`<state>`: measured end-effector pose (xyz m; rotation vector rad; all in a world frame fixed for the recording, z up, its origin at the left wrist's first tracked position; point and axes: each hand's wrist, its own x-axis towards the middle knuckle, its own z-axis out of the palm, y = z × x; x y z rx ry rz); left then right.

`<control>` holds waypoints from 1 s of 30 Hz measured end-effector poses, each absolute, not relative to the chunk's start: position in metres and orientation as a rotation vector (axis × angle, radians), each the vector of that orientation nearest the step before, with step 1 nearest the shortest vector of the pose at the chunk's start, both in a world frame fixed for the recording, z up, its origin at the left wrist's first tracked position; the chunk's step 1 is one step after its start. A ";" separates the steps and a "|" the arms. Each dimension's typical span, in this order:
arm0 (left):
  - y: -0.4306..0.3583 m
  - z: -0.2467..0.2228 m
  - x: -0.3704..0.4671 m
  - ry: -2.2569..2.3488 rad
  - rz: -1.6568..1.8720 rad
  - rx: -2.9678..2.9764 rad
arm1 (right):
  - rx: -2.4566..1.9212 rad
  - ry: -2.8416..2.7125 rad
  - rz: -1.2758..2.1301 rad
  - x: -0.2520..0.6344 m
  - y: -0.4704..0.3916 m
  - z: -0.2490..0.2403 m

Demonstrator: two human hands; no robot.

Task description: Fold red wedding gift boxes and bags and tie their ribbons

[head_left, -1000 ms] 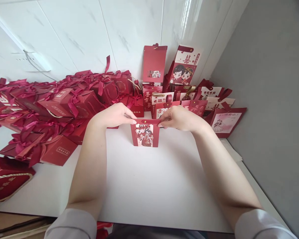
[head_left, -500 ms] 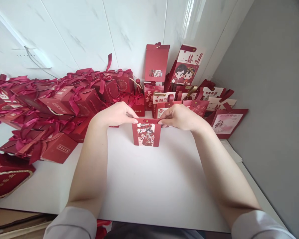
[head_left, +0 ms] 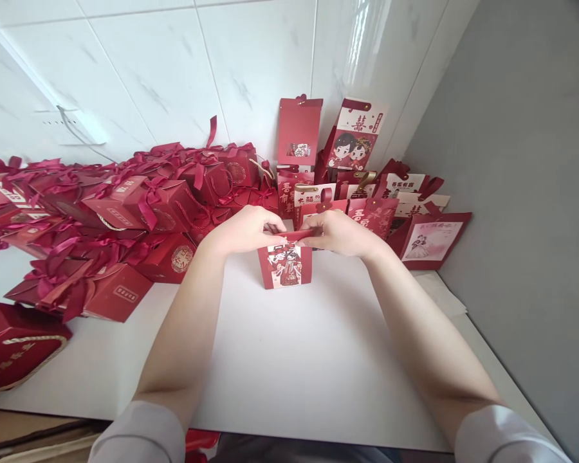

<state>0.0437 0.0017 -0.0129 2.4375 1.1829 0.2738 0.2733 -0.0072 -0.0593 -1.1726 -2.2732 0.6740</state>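
Observation:
A small red gift box point(head_left: 288, 270) with a cartoon couple printed on its front stands upright on the white table point(head_left: 289, 360). My left hand point(head_left: 251, 229) pinches its top edge from the left. From the right, my right hand point(head_left: 338, 233) grips the same top edge, with the fingertips of both hands close together near the middle. My fingers cover most of the box's top flap. Just behind my hands stand several red and white gift boxes point(head_left: 371, 217) with ribbon handles.
To the left lies a heap of red boxes with ribbon bows point(head_left: 135, 199). A dark red box with a rope handle point(head_left: 22, 344) sits at the table's left edge. Behind is a tiled wall point(head_left: 145, 71); a grey panel point(head_left: 525, 212) borders the right side.
Both hands have slid inward along the box's top edge, from its two corners to near the middle. The camera view has shifted slightly.

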 end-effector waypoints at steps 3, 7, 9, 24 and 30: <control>0.003 -0.016 0.047 1.130 0.277 2.431 | -1.113 -2.274 0.705 0.274 -0.007 -0.059; 0.004 -0.017 0.048 1.134 0.257 2.434 | -1.076 -2.312 0.827 0.281 -0.005 -0.057; 0.004 -0.017 0.049 1.141 0.259 2.421 | -1.059 -2.309 0.881 0.284 -0.004 -0.056; 0.005 -0.013 0.042 1.216 0.160 2.528 | -0.858 -2.393 0.442 0.270 -0.015 -0.056; 0.012 -0.010 0.025 1.232 0.097 2.436 | -1.023 -2.561 -0.108 0.253 -0.021 -0.057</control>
